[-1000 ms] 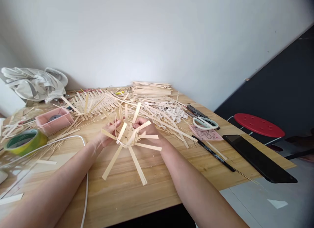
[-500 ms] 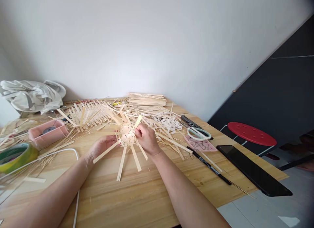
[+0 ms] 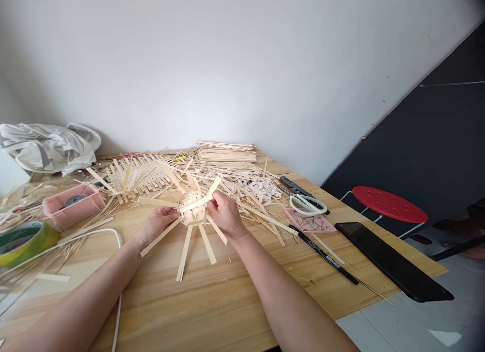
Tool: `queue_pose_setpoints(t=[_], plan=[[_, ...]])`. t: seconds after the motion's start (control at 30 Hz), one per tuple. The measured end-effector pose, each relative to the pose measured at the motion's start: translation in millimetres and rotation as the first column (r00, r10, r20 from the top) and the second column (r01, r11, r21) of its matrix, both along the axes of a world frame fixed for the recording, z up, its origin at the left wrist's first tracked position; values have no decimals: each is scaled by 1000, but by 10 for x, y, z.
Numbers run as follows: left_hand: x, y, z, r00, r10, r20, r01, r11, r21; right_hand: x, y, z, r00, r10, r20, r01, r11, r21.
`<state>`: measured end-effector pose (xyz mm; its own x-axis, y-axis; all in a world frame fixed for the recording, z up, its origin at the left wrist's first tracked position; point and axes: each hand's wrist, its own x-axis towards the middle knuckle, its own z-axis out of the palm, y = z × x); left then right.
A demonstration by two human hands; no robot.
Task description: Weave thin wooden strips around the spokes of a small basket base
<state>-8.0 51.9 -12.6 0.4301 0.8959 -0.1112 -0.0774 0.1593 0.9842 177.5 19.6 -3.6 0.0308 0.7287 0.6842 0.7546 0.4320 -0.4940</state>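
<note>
A small round woven piece [image 3: 192, 214] of pale flat strips is held over the wooden table [image 3: 182, 311], its strip ends fanning outward like spokes. On its left edge my left hand [image 3: 158, 223] is closed, fingers pinching the rim. My right hand [image 3: 226, 214] grips the right side with curled fingers, its fingertips partly hidden. One pale strip lies across the centre of the piece, reaching up toward my right hand. Beyond it sits a larger flat weave [image 3: 146, 174] of similar strips.
A pink box [image 3: 76, 205], a tape roll [image 3: 26, 243] and a white cable [image 3: 119, 281] are at left. Stacked strips [image 3: 227, 153] lie behind. At right are scissors [image 3: 307, 205], a black pen [image 3: 326, 256], a phone [image 3: 392, 261] and a red stool [image 3: 390, 204].
The woven piece has turned and shifted slightly left. One strip near my right hand now lies across its centre. Both hands remain on the edges.
</note>
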Motion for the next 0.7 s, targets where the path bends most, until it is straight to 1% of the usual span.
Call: queue_pose_setpoints(t=[0.13,0.23,0.3,0.37,0.47,0.57,0.63,0.7], plan=[[3,31,-39,997,71,0,-71,997,34,13,18,-2,996,10,-88,-14,999,-45],[20,22,-27,993,112,-21,-111,993,44,19,21,-3,992,17,-127,-24,998,-55],[32,4,-3,995,95,-32,-94,995,43,17,20,-7,991,20,-134,-26,999,-40],[40,-10,16,998,52,-47,-50,998,42,14,17,-14,992,18,-124,-21,1000,-18],[48,-14,20,996,10,-90,-5,998,65,10,7,-25,998,-6,-59,8,1000,30],[54,-15,23,976,12,-218,19,990,138,-6,-9,-27,996,-47,78,39,994,97],[60,-28,47,931,66,-359,19,973,229,-27,-21,-21,979,-96,181,66,984,164],[66,-46,86,868,166,-468,-9,948,319,-54,-32,-14,954,-151,261,88,967,240]])
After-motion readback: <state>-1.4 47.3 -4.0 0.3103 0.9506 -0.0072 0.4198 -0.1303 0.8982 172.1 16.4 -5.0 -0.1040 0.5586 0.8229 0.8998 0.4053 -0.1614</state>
